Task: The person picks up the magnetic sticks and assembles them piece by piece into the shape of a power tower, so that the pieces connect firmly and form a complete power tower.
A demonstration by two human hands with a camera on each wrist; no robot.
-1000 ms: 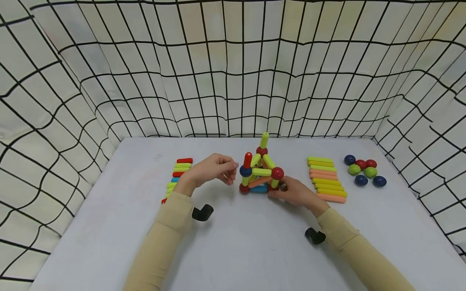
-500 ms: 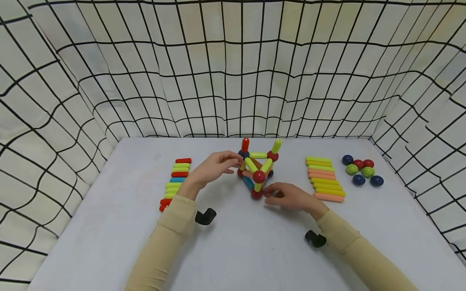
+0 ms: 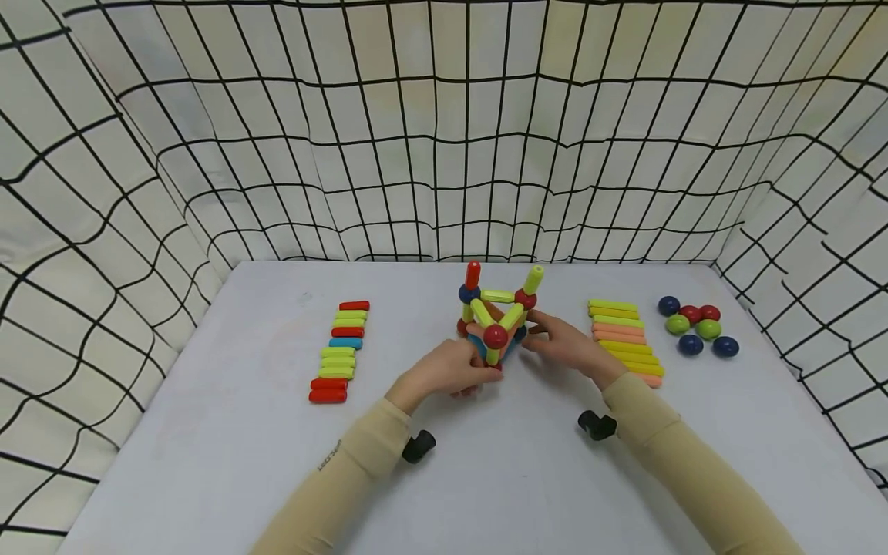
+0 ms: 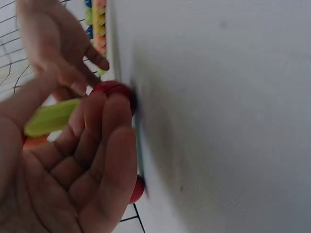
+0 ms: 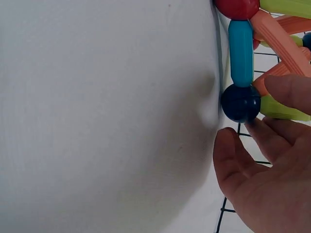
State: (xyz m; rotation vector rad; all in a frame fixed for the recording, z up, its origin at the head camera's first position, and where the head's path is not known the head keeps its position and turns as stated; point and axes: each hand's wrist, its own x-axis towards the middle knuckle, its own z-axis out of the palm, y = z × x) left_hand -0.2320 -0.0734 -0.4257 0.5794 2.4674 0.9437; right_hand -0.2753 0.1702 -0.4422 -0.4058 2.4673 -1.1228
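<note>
A frame of magnetic sticks and balls [image 3: 496, 337] stands on the white table, with a red stick [image 3: 473, 275] and a lime stick [image 3: 534, 279] pointing up from its back corners. My left hand [image 3: 454, 368] grips its front lower corner; in the left wrist view, curled fingertips lie against a red ball [image 4: 114, 92] beside an upright lime stick [image 4: 51, 118]. My right hand [image 3: 565, 343] is at the right corner. In the right wrist view its fingers, loosely bent, are beside a dark blue ball [image 5: 240, 103] joined to a blue stick [image 5: 241, 53]; one appears to touch the ball.
Short red, lime and blue sticks [image 3: 338, 351] lie in a column on the left. Longer yellow, lime and peach sticks [image 3: 624, 347] form a column on the right, beside several loose balls [image 3: 690, 344]. Black-lined netting [image 3: 444, 185] rises behind the table.
The frame has turned, putting a red-ball corner in front. My left hand has come from its left side to the front corner; my right hand moved off, then back to the right corner.
</note>
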